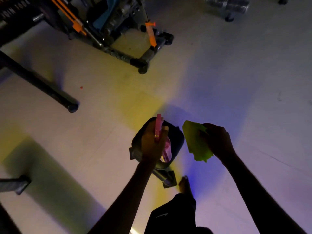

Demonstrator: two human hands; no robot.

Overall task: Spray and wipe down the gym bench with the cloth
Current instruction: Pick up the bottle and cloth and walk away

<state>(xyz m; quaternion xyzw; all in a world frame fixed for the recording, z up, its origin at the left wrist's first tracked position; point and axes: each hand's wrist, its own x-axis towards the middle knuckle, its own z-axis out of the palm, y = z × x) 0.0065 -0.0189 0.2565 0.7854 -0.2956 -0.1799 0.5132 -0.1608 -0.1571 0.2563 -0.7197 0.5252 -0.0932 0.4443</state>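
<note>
Green cloth (196, 142) in right grip (217, 141) — beside black seat pad (177, 137).

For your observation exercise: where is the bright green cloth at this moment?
In the head view, the bright green cloth hangs from the right hand, lower centre-right, just right of the black padded seat and the pink spray bottle that the left hand holds.

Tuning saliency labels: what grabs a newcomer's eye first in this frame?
The bright green cloth, held by the right hand at centre right, stands out most against the dim floor. Next to it, the left hand grips a pink spray bottle above a small black padded seat. At the top left, the orange-accented gym machine draws the eye, with yellow and blue light across the pale floor.
</note>
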